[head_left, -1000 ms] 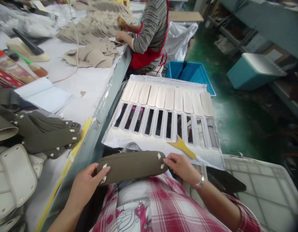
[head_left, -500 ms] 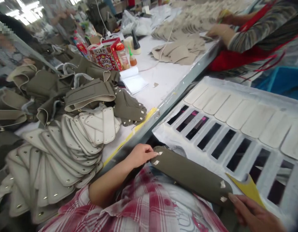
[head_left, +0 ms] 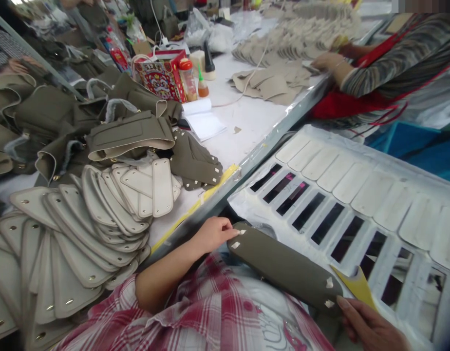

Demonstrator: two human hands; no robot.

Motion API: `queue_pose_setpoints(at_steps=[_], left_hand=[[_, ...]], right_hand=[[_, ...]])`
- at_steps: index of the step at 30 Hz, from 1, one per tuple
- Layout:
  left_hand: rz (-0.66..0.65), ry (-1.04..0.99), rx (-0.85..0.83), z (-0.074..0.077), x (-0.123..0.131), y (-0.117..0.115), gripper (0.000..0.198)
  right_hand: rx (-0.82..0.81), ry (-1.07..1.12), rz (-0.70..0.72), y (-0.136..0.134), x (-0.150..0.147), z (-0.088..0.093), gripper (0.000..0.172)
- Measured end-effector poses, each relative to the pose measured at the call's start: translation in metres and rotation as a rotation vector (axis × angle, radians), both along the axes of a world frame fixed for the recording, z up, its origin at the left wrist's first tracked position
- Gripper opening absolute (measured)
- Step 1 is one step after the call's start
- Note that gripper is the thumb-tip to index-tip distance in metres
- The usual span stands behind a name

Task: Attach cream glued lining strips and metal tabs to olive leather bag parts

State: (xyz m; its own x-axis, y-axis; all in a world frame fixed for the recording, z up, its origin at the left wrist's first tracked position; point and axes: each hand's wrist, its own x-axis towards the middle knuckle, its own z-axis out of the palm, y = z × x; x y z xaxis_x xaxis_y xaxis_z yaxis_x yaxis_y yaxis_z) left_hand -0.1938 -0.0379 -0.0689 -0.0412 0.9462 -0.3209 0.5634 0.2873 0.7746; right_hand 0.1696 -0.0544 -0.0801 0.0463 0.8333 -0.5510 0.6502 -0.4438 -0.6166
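Note:
A long olive-green leather panel [head_left: 283,268] with rounded ends stretches across my lap, between my two hands. Small whitish tabs show near both of its ends. My left hand [head_left: 214,234] pinches the far left end beside one tab. At the near right end, the fingers of my right hand [head_left: 371,321] grip the panel's corner. A yellow piece [head_left: 356,287] with a curved notch lies just beyond my right hand, by the slotted white rack [head_left: 309,234].
Pale strips [head_left: 345,180] line the rack's far side. At left lie a fanned stack of cream panels [head_left: 89,243] with metal studs and olive bag bodies [head_left: 133,134]. A red patterned box [head_left: 159,78] and a notepad [head_left: 203,119] stand behind. A co-worker's arm [head_left: 378,73] reaches over beige pieces [head_left: 272,83].
The view has shifted slightly, so the rack and the panel's right end appear farther left. Both hands keep their grip on the panel.

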Motion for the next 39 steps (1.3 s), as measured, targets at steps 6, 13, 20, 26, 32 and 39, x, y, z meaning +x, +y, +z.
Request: queue_pose_setpoints(at_steps=[6,13,20,26,32,39], left_hand=[[-0.021,0.016,0.044,-0.004,-0.003,-0.001,0.031],[-0.088,0.057,0.045,0.001,-0.006,0.002,0.03],[-0.117,0.029,0.03,0.001,-0.01,0.004,0.029],[-0.093,-0.002,0.045,-0.007,-0.008,0.0,0.03],[-0.13,0.12,0.047,-0.002,-0.005,0.004,0.028],[-0.215,0.405,0.224,0.006,0.01,0.004,0.029]], right_hand=[[0.051,0.0,0.002,-0.003,-0.008,0.006,0.039],[0.021,-0.012,-0.07,-0.004,-0.014,0.01,0.036],[0.039,-0.019,-0.024,-0.005,-0.01,0.006,0.036],[0.053,0.004,-0.014,-0.006,-0.005,0.0,0.039],[0.053,-0.015,0.031,-0.002,-0.002,-0.002,0.041],[0.072,0.005,0.011,0.0,-0.01,0.013,0.037]])
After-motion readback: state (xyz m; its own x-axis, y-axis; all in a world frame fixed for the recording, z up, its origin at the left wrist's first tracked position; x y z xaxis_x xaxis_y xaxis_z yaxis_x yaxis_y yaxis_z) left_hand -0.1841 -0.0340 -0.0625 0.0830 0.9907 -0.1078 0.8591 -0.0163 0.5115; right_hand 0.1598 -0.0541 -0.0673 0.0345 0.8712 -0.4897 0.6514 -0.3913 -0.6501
